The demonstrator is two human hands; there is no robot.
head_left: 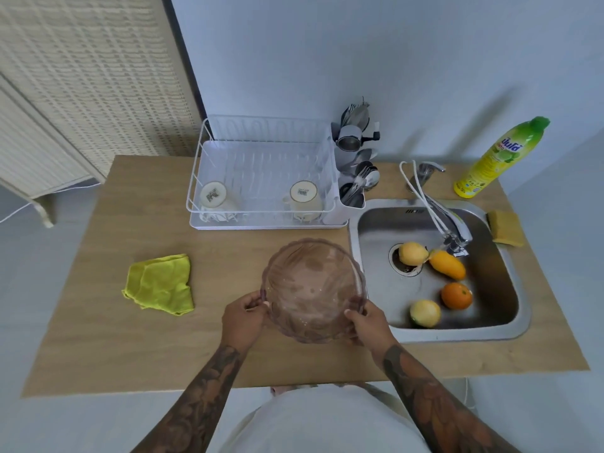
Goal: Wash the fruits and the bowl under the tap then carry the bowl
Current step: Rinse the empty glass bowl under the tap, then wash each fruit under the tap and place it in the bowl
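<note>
Both hands on bowl [313, 289]: left hand [243, 317] pinches rim at 8 o'clock, right hand [367, 322] curls round rim at 4. Bowl over counter [98, 322], just left of sink [510, 322]; four fruits [456, 295] in basin. Keep level, grip firm, wet plastic looks slippery.

This is a small kitchen in a home. A shiny metal sink [438, 333] is set into a wooden surface [98, 322], with a tap [447, 223] over it. Beside the sink stands a white dish rack [261, 178] with two cups [214, 196] upside down in it, and a holder full of spoons and forks [354, 188]. A bottle of dish soap [496, 158] and a yellow sponge [505, 227] sit by the sink. A green cloth [160, 284] lies on the wood.
</note>
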